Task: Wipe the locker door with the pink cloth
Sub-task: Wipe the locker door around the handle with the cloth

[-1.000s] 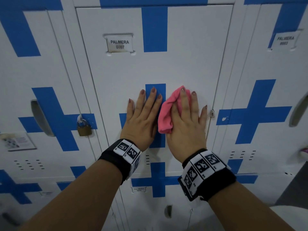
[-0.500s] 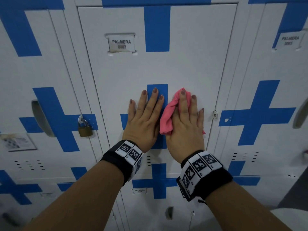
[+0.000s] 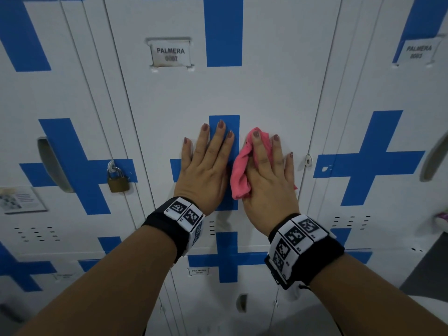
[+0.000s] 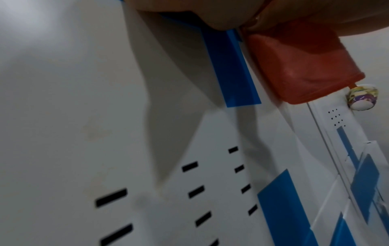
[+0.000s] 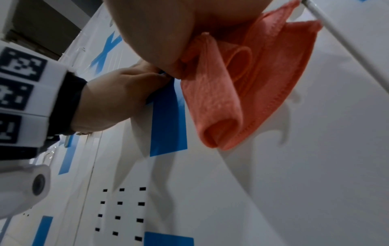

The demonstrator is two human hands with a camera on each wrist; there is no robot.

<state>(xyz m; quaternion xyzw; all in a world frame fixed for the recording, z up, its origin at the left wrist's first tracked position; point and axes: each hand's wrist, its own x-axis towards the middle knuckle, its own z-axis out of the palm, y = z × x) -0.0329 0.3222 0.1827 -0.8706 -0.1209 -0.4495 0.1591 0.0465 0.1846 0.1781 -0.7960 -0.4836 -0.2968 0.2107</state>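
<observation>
The pink cloth [image 3: 240, 173] is bunched up and pressed flat against the white locker door [image 3: 271, 93], right beside the door's blue cross [image 3: 224, 127].

White metal lockers [image 3: 72, 98] fill the view, painted with blue crosses [image 3: 368, 163]. Left neighbour door carries a brass padlock [image 3: 118, 181], a recessed handle [image 3: 52, 163] and a paper notice [image 3: 20, 198]. Name plates [image 3: 415, 52] read PALMERA. Vent slots [image 3: 350, 221] sit low on doors. Grey floor [image 3: 426, 267] at lower right. Dim, even light.
</observation>
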